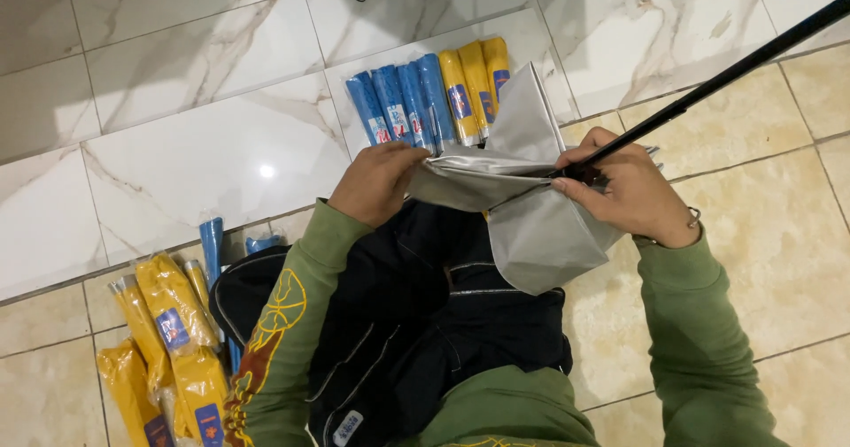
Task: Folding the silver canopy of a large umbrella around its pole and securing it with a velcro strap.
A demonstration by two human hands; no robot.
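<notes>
So we've got both hands on a silver-grey umbrella canopy [531,208] here. Our right hand [630,190] is closed around the black shaft [726,75] right where the fabric gathers, fingers curled over the top of it, and that looks like the anchor point: the shaft runs off up and to the right out of the picture, so pinning it there keeps the whole thing from swinging. Our left hand [379,181] is pinching the near edge of the fabric, thumb and fingers clamped on a fold and pulling it flat toward the left. One panel sticks up in a point behind the hands, another hangs down in front, so the cloth is only partly gathered.

The umbrella sits right over our lap, above a dark jacket or bag [416,323] bunched between the green sleeves [699,323].

Out past the hands, a neat row of packaged umbrellas lies on the white marble floor tiles [204,146]: blue sleeved ones [400,106] side by side, then yellow sleeved ones [476,80] touching them. We'd guess they're lined up by colour to keep them sorted. Down at our left there's a looser pile of yellow packs [168,341] with a couple of blue ones [212,248] poking out behind, on the beige tiles [797,235].
</notes>
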